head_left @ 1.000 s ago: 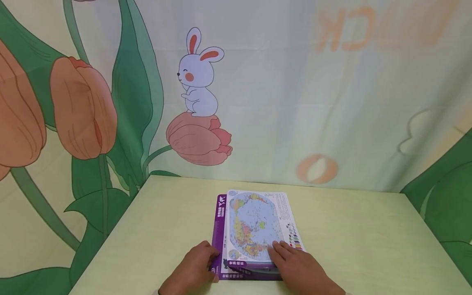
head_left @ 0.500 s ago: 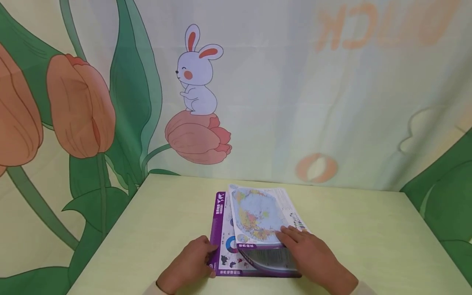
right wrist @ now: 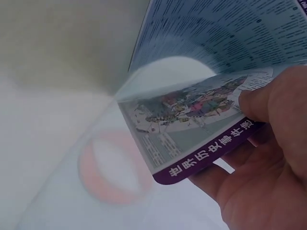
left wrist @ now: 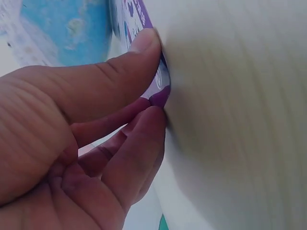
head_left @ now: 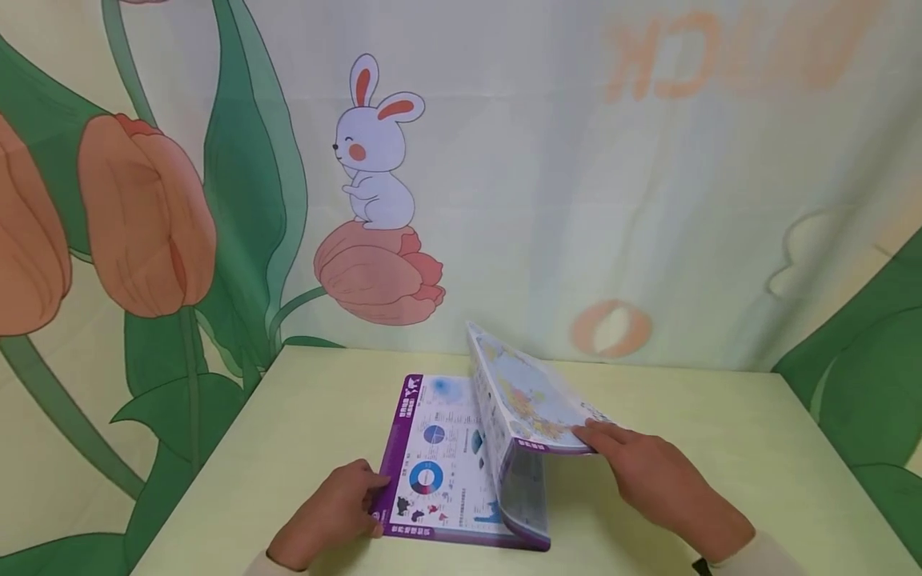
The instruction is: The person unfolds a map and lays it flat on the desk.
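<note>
A laminated folding world map (head_left: 461,436) with purple borders lies partly unfolded on the table. Its left panel, with charts and small pictures, is flat, while the panel with the coloured map (head_left: 533,392) is lifted and bends over toward the right. My left hand (head_left: 334,504) pinches the lower left border; in the left wrist view the thumb (left wrist: 144,45) lies over the purple edge, fingers below. At the raised panel's right edge, my right hand (head_left: 651,476) grips it between thumb and fingers. Dense text and another map (right wrist: 206,105) show inside the fold in the right wrist view.
The pale yellow table (head_left: 684,448) extends on both sides of the map. Behind it hangs a curtain (head_left: 533,200) printed with tulips, leaves and a white rabbit (head_left: 382,160).
My right hand has lifted the top panel and swung it up and to the right, uncovering the chart panel beneath. The left hand keeps holding the left border, shifting slightly left in view.
</note>
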The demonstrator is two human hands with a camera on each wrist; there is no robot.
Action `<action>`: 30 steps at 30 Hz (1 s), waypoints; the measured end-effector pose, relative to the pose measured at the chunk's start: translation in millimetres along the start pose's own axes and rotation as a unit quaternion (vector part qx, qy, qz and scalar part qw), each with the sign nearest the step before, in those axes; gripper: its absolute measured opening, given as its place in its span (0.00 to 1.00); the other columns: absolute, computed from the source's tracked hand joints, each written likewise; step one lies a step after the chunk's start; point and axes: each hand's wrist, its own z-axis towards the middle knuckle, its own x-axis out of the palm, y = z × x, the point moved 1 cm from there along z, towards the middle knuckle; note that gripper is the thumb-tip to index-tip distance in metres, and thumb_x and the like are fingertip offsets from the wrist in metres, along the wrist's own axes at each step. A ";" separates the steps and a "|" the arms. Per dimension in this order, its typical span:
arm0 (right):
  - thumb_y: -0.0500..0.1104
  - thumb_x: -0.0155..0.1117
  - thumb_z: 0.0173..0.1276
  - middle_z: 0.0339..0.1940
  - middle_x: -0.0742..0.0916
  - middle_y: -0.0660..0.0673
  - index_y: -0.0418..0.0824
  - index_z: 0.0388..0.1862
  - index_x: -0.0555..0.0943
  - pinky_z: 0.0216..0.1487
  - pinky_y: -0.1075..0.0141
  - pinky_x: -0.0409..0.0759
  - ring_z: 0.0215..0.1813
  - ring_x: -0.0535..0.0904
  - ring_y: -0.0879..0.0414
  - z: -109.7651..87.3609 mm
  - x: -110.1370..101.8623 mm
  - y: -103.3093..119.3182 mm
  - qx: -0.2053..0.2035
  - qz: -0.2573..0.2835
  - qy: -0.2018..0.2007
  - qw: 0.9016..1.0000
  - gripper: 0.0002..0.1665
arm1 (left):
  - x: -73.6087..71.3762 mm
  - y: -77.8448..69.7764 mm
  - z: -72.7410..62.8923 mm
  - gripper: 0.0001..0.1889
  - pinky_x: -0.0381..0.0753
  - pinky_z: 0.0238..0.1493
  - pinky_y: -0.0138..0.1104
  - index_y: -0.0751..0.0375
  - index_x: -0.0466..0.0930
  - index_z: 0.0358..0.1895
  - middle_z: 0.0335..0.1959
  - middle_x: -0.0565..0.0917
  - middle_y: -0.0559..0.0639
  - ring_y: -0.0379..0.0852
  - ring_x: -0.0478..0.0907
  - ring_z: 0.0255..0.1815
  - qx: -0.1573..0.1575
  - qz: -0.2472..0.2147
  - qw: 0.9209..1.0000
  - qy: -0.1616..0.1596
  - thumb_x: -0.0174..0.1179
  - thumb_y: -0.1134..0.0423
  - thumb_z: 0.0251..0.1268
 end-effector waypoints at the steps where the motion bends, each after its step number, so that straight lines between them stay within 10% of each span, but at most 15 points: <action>1: 0.24 0.74 0.56 0.60 0.90 0.44 0.46 0.66 0.83 0.34 0.60 0.86 0.45 0.92 0.46 -1.0 -3.4 -2.8 0.006 0.002 0.005 1.000 0.38 | -0.9 2.1 -1.0 0.36 0.82 0.49 0.41 0.65 0.83 0.66 0.40 0.78 0.48 0.45 0.74 0.41 -0.007 0.002 1.000 -0.001 0.83 0.67 0.50; 24: 0.29 0.78 0.57 0.61 0.89 0.46 0.50 0.66 0.82 0.39 0.57 0.87 0.51 0.90 0.47 -86.3 -33.7 -50.5 0.117 -0.021 0.067 0.991 0.38 | -23.6 79.7 -16.3 0.37 0.87 0.53 0.43 0.67 0.80 0.69 0.41 0.78 0.49 0.45 0.76 0.42 -0.086 -0.034 0.996 -0.005 0.81 0.72 0.50; 30: 0.41 0.79 0.63 0.64 0.87 0.41 0.45 0.68 0.81 0.53 0.42 0.87 0.61 0.86 0.39 -107.5 -22.8 -62.2 0.182 0.013 0.145 0.972 0.34 | -31.7 95.5 -19.6 0.37 0.86 0.53 0.43 0.67 0.79 0.70 0.43 0.78 0.50 0.45 0.75 0.43 -0.084 -0.027 0.996 -0.005 0.79 0.71 0.53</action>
